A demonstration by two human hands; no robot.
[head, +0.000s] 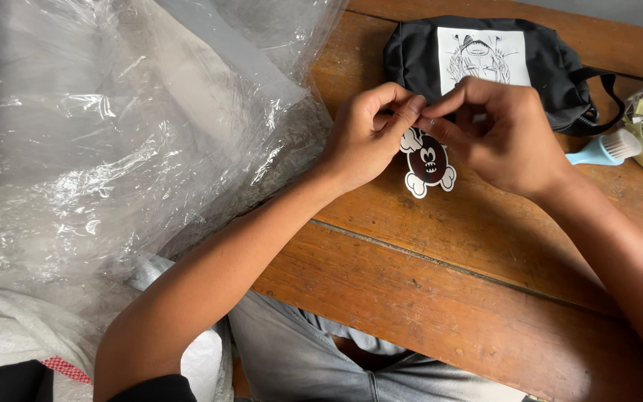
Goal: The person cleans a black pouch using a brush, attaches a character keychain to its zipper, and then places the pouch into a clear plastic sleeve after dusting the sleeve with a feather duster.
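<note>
Left hand (370, 138) and right hand (496, 130) pinch sticker (428, 165) top; it hangs below each grip.

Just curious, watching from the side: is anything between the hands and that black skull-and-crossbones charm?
Nothing visible. The left hand and right hand both pinch the top of the black skull-and-crossbones charm, above the brown wooden table.

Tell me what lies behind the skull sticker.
Behind the skull sticker, past both hands, lies a black pouch with a white printed patch. The hands cover its front edge and the sticker's top.
</note>
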